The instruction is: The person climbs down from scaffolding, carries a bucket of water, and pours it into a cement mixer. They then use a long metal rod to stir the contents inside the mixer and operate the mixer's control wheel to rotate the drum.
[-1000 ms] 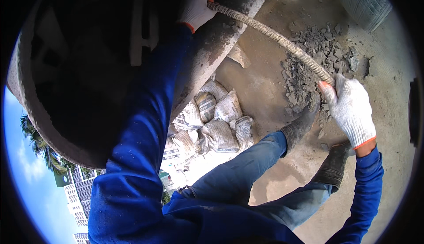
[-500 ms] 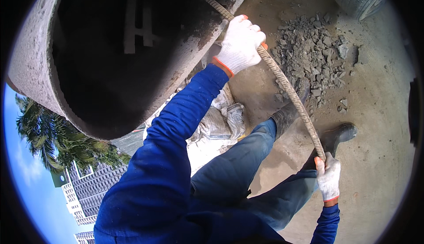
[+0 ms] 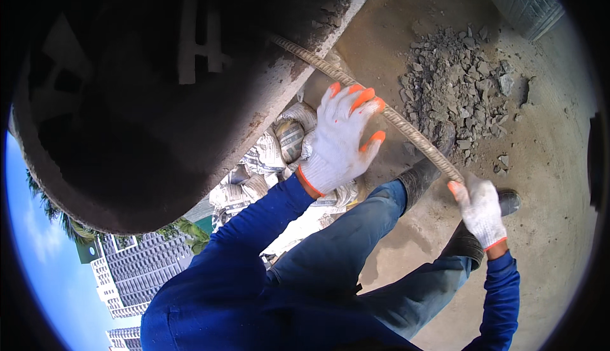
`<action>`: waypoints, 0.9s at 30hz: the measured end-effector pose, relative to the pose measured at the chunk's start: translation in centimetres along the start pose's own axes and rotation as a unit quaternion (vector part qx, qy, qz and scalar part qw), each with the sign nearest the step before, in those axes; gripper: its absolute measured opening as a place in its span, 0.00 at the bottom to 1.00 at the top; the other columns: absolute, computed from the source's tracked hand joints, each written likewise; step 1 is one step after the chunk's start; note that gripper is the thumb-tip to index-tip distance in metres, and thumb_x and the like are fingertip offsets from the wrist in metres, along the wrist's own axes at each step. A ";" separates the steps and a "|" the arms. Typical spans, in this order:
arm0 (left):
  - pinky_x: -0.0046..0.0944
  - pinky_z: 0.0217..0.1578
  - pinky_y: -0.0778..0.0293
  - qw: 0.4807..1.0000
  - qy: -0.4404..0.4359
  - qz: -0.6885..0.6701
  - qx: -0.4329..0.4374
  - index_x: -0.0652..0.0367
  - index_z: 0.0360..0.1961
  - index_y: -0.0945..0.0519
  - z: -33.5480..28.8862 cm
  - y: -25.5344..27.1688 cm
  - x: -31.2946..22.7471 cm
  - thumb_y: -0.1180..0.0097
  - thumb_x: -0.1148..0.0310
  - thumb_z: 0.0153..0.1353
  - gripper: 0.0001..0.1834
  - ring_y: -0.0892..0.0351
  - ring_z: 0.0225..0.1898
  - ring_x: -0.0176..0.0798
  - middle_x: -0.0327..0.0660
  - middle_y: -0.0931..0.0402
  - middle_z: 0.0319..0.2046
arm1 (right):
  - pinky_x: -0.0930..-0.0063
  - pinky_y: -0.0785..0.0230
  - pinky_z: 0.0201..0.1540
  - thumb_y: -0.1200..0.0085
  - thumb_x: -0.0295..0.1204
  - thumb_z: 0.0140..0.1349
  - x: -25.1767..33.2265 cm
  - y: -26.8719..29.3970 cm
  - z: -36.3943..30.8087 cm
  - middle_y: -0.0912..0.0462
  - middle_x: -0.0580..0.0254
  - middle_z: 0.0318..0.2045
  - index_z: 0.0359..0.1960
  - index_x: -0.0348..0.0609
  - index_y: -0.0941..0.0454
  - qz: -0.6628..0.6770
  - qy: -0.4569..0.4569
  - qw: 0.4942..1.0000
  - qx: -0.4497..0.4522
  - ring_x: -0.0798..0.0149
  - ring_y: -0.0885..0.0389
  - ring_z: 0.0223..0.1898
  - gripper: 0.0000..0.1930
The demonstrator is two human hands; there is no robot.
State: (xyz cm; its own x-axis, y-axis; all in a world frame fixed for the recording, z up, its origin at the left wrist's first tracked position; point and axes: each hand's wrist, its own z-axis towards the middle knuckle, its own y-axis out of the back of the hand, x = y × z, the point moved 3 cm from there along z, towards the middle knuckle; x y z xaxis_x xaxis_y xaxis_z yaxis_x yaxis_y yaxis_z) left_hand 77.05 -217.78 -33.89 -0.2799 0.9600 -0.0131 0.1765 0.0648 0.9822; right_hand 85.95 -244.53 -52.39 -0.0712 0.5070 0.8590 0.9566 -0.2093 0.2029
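Observation:
A ribbed steel rebar (image 3: 414,136) slants from my right hand up to the left, over the rim of a big concrete mixer drum (image 3: 289,77) and into its dark opening. My right hand (image 3: 483,210), in a white knit glove with orange fingertips, is closed around the bar's lower end. Below the middle of the bar, my left hand (image 3: 342,136) wears a matching glove. Its fingers are spread, the tips at or just beside the bar, not wrapped round it; whether they touch it I cannot tell. The bar's far end fades into shadow.
Broken grey rubble (image 3: 454,87) lies heaped on the dusty floor ahead. A tire (image 3: 524,1) stands at the far right. White sacks (image 3: 289,141) are piled below the drum, left of my boots (image 3: 419,182). Tall buildings (image 3: 140,268) show at lower left.
My left hand has let go of the rebar and spread its fingers. My right hand has moved up and slightly right with the bar's lower end. The drum's rim sits lower in view.

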 end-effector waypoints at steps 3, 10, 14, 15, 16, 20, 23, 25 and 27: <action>0.64 0.76 0.35 0.940 0.280 -0.191 -0.037 0.60 0.73 0.29 -7.5 -1.6 0.2 0.28 0.63 0.67 0.36 0.28 0.74 0.53 0.50 0.26 0.69 | 0.41 0.28 0.33 0.41 0.53 0.77 3.1 -10.8 -0.1 0.19 0.37 0.24 0.35 0.40 0.19 0.035 -0.024 0.998 0.048 0.30 0.16 0.31 0.26; 0.60 0.72 0.28 0.404 0.444 -0.783 -0.163 0.59 0.65 0.26 -6.3 -8.9 2.7 0.39 0.53 0.81 0.24 0.17 0.57 0.48 0.46 0.18 0.54 | 0.45 0.28 0.29 0.35 0.47 0.74 1.5 -9.5 -6.2 0.21 0.42 0.20 0.34 0.41 0.23 0.090 -0.034 0.995 0.019 0.34 0.18 0.26 0.21; 0.60 0.68 0.26 0.257 0.473 -0.836 -0.107 0.54 0.51 0.22 -5.0 -12.0 0.3 0.39 0.53 0.81 0.16 0.19 0.42 0.44 0.39 0.20 0.38 | 0.47 0.28 0.31 0.36 0.44 0.73 -4.6 -7.7 -12.2 0.20 0.40 0.23 0.36 0.38 0.19 0.069 -0.091 0.992 0.047 0.34 0.18 0.28 0.19; 0.60 0.68 0.26 0.243 0.478 -0.840 -0.086 0.53 0.48 0.21 -5.2 -13.1 -1.6 0.39 0.53 0.81 0.14 0.20 0.39 0.42 0.37 0.22 0.35 | 0.47 0.28 0.32 0.36 0.44 0.73 -6.6 -7.4 -13.3 0.19 0.39 0.24 0.37 0.38 0.19 0.051 -0.061 0.997 0.022 0.33 0.17 0.29 0.18; 0.60 0.67 0.26 0.241 0.484 -0.837 -0.085 0.53 0.47 0.22 -5.3 -13.6 -3.3 0.39 0.54 0.81 0.14 0.21 0.39 0.43 0.38 0.22 0.34 | 0.47 0.27 0.33 0.35 0.45 0.71 -8.1 -7.0 -14.2 0.18 0.38 0.26 0.37 0.38 0.19 0.056 -0.075 0.996 0.014 0.32 0.17 0.30 0.19; 0.61 0.68 0.26 0.243 0.464 -0.846 -0.104 0.52 0.47 0.22 -4.4 -15.0 -2.6 0.40 0.59 0.81 0.09 0.22 0.38 0.43 0.37 0.23 0.36 | 0.46 0.28 0.33 0.35 0.47 0.71 -9.9 -6.9 -12.5 0.20 0.40 0.25 0.35 0.39 0.20 0.018 -0.064 0.998 0.018 0.31 0.19 0.30 0.21; 0.61 0.71 0.25 0.341 0.394 -0.844 -0.129 0.57 0.53 0.22 -2.4 -14.3 4.5 0.42 0.63 0.82 0.10 0.17 0.47 0.48 0.42 0.20 0.42 | 0.45 0.26 0.33 0.37 0.51 0.72 -7.8 -8.2 -4.1 0.19 0.39 0.25 0.34 0.39 0.22 0.002 -0.009 1.000 -0.009 0.33 0.16 0.31 0.24; 0.63 0.72 0.25 0.431 0.430 -0.769 -0.192 0.58 0.60 0.22 0.4 -11.3 6.7 0.43 0.62 0.83 0.14 0.16 0.57 0.50 0.43 0.20 0.46 | 0.46 0.24 0.32 0.40 0.58 0.74 -4.1 -6.7 0.7 0.19 0.43 0.22 0.34 0.41 0.22 -0.115 -0.002 0.993 -0.029 0.35 0.15 0.28 0.28; 0.65 0.73 0.26 0.428 0.420 -0.786 -0.148 0.59 0.63 0.23 -0.8 -10.9 5.9 0.44 0.61 0.84 0.16 0.19 0.63 0.50 0.44 0.20 0.51 | 0.44 0.24 0.32 0.43 0.59 0.76 0.7 -4.2 4.1 0.19 0.42 0.21 0.33 0.41 0.22 -0.126 0.013 0.991 -0.041 0.35 0.16 0.28 0.29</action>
State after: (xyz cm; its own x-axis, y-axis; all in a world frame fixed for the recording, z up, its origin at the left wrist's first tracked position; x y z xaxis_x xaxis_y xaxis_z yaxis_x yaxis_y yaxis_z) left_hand 72.72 -213.06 -44.49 -0.0948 -0.6525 -0.7519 -0.9465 0.2931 -0.1350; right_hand 83.10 -239.86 -54.61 -0.3134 0.5309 0.7873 0.8812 -0.1465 0.4496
